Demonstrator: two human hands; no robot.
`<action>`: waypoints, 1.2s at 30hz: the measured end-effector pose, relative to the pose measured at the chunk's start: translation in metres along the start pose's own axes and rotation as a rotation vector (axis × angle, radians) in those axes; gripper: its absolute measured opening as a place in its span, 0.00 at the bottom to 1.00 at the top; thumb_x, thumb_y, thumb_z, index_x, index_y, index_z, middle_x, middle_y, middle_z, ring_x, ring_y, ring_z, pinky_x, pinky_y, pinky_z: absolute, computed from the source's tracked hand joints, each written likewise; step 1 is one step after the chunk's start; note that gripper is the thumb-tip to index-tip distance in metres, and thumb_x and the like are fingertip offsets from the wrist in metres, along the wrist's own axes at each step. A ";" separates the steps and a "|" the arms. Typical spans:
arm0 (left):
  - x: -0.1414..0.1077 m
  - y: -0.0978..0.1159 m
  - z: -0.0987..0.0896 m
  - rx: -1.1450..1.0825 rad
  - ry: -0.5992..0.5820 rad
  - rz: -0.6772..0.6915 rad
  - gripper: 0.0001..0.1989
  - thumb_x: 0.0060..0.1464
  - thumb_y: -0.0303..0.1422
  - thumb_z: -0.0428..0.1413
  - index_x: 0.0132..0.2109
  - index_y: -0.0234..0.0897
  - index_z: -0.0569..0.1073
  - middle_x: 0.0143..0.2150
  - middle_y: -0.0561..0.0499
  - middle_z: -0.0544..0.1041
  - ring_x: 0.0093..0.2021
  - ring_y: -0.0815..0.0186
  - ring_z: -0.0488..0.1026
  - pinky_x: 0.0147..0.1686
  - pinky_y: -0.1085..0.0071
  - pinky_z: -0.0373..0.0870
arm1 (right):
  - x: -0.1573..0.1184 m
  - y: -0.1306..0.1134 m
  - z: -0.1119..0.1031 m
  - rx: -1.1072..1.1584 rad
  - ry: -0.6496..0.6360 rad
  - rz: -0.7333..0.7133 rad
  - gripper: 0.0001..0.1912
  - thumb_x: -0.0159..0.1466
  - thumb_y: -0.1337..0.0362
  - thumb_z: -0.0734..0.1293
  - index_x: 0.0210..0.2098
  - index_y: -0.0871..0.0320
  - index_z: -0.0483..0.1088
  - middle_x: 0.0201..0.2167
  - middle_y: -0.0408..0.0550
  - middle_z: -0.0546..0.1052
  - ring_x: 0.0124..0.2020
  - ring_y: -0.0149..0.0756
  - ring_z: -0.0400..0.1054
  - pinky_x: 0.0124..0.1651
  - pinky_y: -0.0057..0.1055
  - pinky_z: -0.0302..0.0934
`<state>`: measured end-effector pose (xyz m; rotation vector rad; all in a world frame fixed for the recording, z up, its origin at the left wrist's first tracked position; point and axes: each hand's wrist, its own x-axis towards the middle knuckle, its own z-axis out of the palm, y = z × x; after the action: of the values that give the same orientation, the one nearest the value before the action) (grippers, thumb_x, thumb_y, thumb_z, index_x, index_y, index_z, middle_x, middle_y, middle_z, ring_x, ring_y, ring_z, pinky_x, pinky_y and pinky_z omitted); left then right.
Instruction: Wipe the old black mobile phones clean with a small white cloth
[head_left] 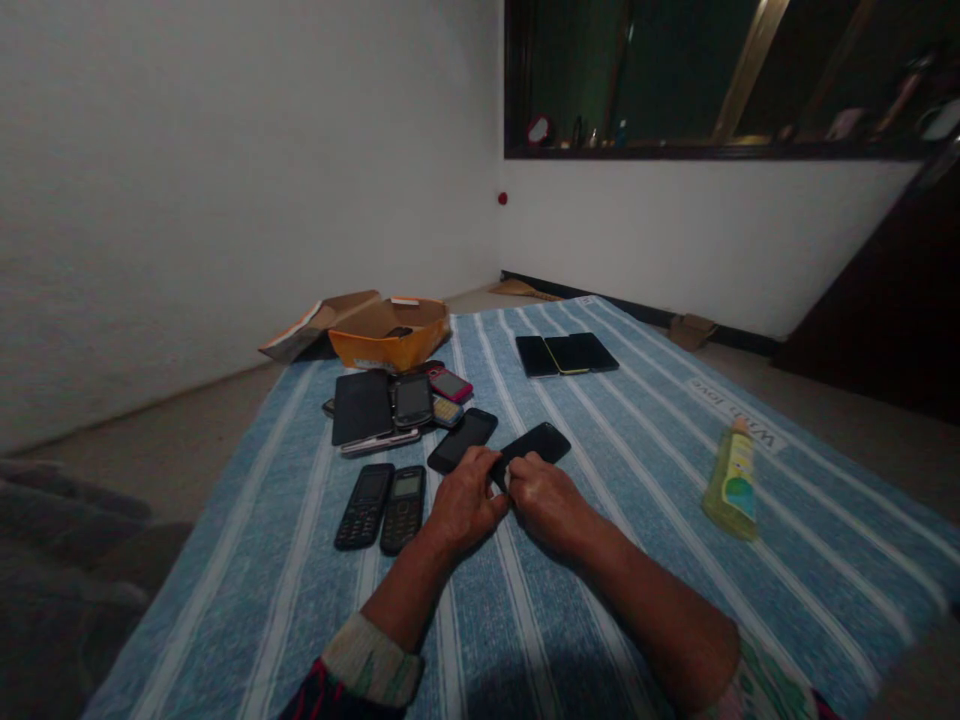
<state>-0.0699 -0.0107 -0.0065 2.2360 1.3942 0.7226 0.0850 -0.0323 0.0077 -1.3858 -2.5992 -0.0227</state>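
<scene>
A black smartphone [541, 443] lies at a slant on the striped cloth, in front of both hands. My left hand [469, 503] grips its near left end between fingers and thumb. My right hand [546, 497] is closed against the phone's near edge, and a small whitish bit shows at its fingers, too small to name. Just beyond my left hand lies another dark smartphone [463, 440]. Two black keypad phones, a left one [364, 507] and a right one [403, 510], rest side by side left of my left hand.
Several phones are piled behind, among them a black flat device [361, 408] and a pink phone [451, 384]. An open orange box [386, 350] stands at the far left. Dark phones [587, 352] lie together farther back. A bottle of yellow-green liquid [731, 485] lies at right.
</scene>
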 end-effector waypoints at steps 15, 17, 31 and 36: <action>0.000 -0.004 0.000 -0.076 -0.010 0.044 0.22 0.44 0.27 0.53 0.50 0.34 0.68 0.42 0.50 0.67 0.30 0.69 0.68 0.32 0.70 0.67 | 0.001 0.005 0.006 0.113 0.051 -0.071 0.12 0.63 0.77 0.61 0.37 0.63 0.75 0.36 0.50 0.74 0.39 0.36 0.62 0.37 0.30 0.57; 0.000 -0.005 0.000 -0.070 -0.009 0.053 0.22 0.43 0.26 0.52 0.49 0.35 0.69 0.42 0.50 0.67 0.30 0.68 0.68 0.32 0.70 0.67 | 0.003 0.005 0.007 0.147 0.061 -0.078 0.12 0.62 0.77 0.61 0.38 0.62 0.75 0.37 0.50 0.74 0.39 0.36 0.62 0.38 0.29 0.57; 0.002 -0.003 -0.003 -0.055 0.030 0.078 0.20 0.45 0.25 0.49 0.48 0.36 0.68 0.40 0.49 0.68 0.40 0.62 0.70 0.41 0.66 0.69 | 0.017 0.000 0.014 0.229 0.110 0.043 0.10 0.64 0.71 0.62 0.36 0.60 0.75 0.39 0.49 0.74 0.40 0.37 0.62 0.39 0.30 0.55; 0.001 -0.005 0.001 -0.064 0.017 0.029 0.23 0.46 0.31 0.54 0.51 0.35 0.67 0.40 0.51 0.67 0.30 0.67 0.69 0.31 0.69 0.67 | 0.018 0.012 0.016 0.118 0.161 0.173 0.09 0.64 0.73 0.62 0.35 0.60 0.74 0.37 0.49 0.73 0.40 0.37 0.62 0.39 0.30 0.55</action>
<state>-0.0725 -0.0081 -0.0098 2.2091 1.3303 0.7868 0.0822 -0.0090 -0.0053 -1.4941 -2.3054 0.0417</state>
